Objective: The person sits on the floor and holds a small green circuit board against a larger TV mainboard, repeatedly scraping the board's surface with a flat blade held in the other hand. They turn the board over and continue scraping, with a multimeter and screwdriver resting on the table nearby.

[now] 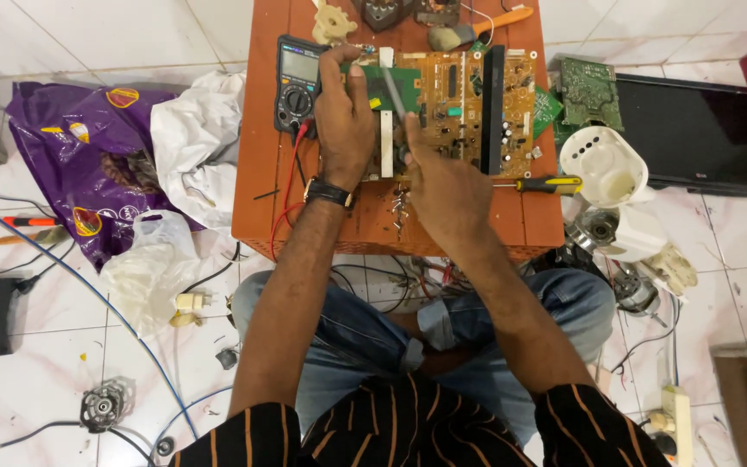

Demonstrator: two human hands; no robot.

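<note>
The work is on a tan circuit board (469, 108) that lies flat in the upper middle of the frame, on a small orange desk (261, 156). The board is already out of any housing and all its parts are bare, so the opening up seems to be done — what goes on now looks like checking or probing, and I judge it is somewhere in the middle.

The left hand (343, 121) lies palm down on the left end of the board, with the fingers bent over a small green board (404, 86) there; it presses it down more than it grips it. The right hand (443, 186) is closed around a thin grey tool (393, 93), whose tip reaches up to the green board, just beside the left fingers.

A multimeter (297, 82) sits at the left of the board, touching the left hand's side, and its red leads (291, 173) hang loose over the desk — not in any hand. A yellow-handled screwdriver (546, 183) rests at the right below the board, untouched. A few loose screws (399, 207) lie near the right hand, so the putting together is still left.
</note>
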